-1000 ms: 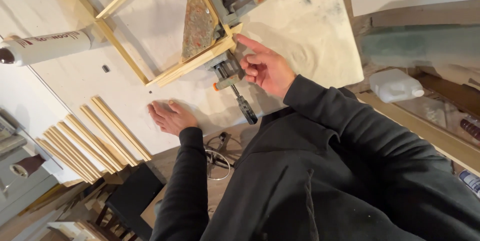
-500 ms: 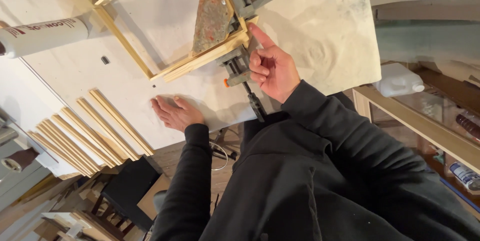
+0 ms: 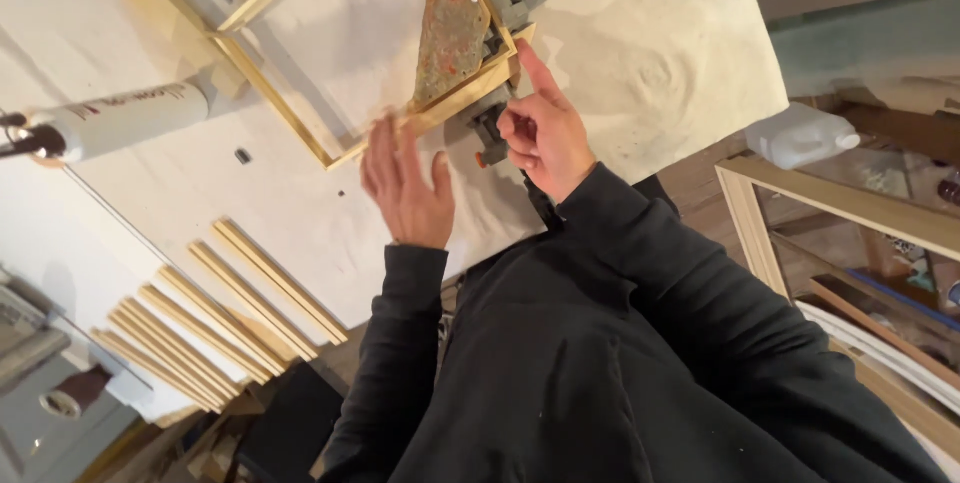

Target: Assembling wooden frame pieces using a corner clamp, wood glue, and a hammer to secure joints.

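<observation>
While the left hand (image 3: 408, 183) hovers flat, fingers spread, at the wooden frame (image 3: 350, 73), the right hand (image 3: 545, 128) points its forefinger up, others curled; a white tube (image 3: 120, 121) lies left.

Left hand (image 3: 408, 183) spreads flat beside the wooden frame (image 3: 300, 133); right hand (image 3: 545, 133) points by the corner clamp (image 3: 490, 138) on the surface (image 3: 660, 53).

The frame (image 3: 300, 93) lies on the table (image 3: 660, 53), its near rail just beyond the left hand's fingertips (image 3: 385, 133). The clamp (image 3: 490, 138) sits between both hands (below the frame's corner), touching the right fingers (image 3: 515, 123). Strips (image 3: 230, 303) lie well left of the left fingers; a tube (image 3: 120, 121) farther beyond.
</observation>
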